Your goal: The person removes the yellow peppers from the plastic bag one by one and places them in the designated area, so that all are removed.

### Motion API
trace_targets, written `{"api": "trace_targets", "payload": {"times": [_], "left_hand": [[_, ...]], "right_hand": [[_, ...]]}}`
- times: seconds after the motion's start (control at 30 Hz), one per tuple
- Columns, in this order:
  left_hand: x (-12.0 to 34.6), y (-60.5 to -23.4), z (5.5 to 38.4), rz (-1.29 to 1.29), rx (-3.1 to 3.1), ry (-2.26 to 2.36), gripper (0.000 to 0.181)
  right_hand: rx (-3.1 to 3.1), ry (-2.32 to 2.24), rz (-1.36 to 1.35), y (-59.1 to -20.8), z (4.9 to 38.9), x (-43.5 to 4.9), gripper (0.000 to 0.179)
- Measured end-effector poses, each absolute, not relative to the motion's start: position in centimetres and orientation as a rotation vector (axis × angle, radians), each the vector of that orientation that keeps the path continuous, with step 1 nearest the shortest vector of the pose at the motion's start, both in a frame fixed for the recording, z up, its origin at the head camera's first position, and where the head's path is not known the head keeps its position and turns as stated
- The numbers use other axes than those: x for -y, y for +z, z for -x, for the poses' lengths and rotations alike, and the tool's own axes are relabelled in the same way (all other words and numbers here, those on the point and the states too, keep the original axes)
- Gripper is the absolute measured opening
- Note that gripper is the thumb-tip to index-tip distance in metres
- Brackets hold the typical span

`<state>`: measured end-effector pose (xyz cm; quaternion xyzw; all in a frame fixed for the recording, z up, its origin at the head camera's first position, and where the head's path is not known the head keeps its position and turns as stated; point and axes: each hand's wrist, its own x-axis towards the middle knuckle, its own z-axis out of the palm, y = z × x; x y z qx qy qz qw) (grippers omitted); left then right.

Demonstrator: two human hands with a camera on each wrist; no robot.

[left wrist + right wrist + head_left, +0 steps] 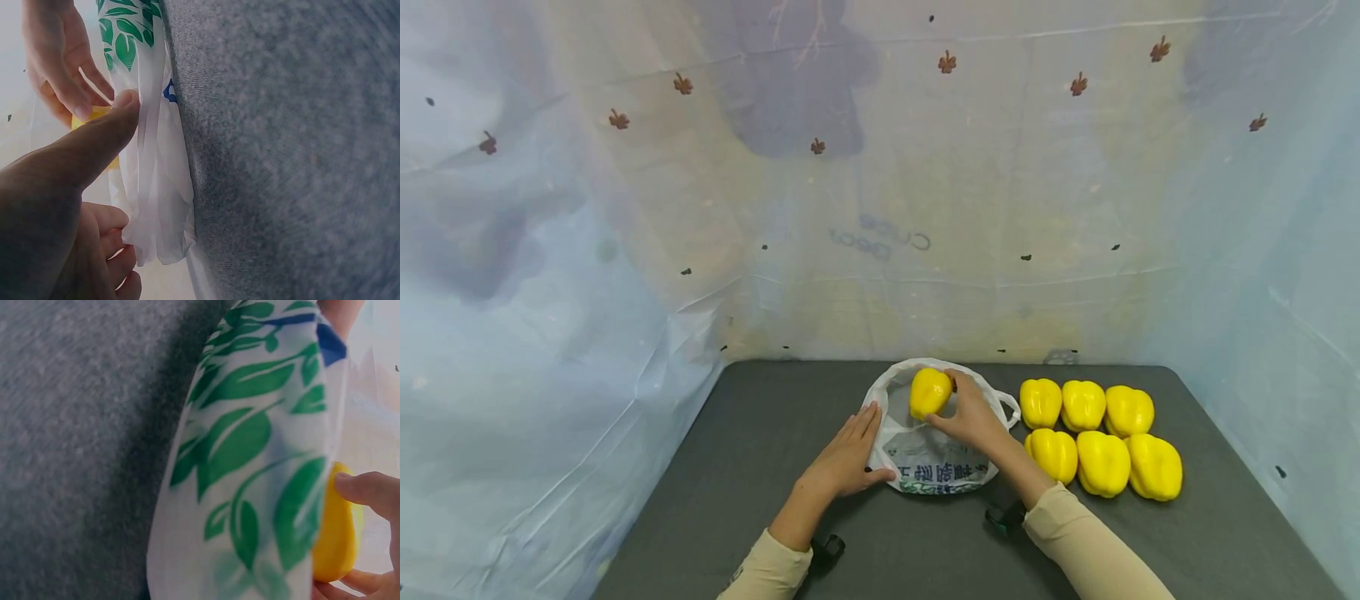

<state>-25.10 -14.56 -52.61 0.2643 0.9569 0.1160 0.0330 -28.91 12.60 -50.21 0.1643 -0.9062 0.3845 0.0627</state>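
A white plastic bag (938, 479) printed with green leaves (234, 444) and dark lettering stands on the dark table with its mouth spread wide. Over the opening, my right hand (973, 417) pinches a yellow bell pepper (929, 392) between thumb and fingers. The right wrist view shows that pepper (337, 531) partly hidden behind the bag's side. My left hand (847, 454) rests against the bag's left side, fingers fairly straight along the rim and thumb apart near the front. In the left wrist view, the left thumb (106, 134) touches the plastic.
Several yellow bell peppers (1103, 462) sit in two rows to the right of the bag. A bag handle loop (1011, 410) sticks out towards them. The dark grey table (760, 417) ends at a pale printed sheet (880, 308) behind and at the sides.
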Motion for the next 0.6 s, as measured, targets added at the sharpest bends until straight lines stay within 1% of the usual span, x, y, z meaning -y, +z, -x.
{"api": "trace_targets", "payload": {"times": [0.6], "left_hand": [[14.6, -52.5, 25.0, -0.816, -2.939, 0.391, 0.11]], "right_hand": [[2.701, 1.117, -0.561, -49.1, 27.1, -14.2, 0.089]]}}
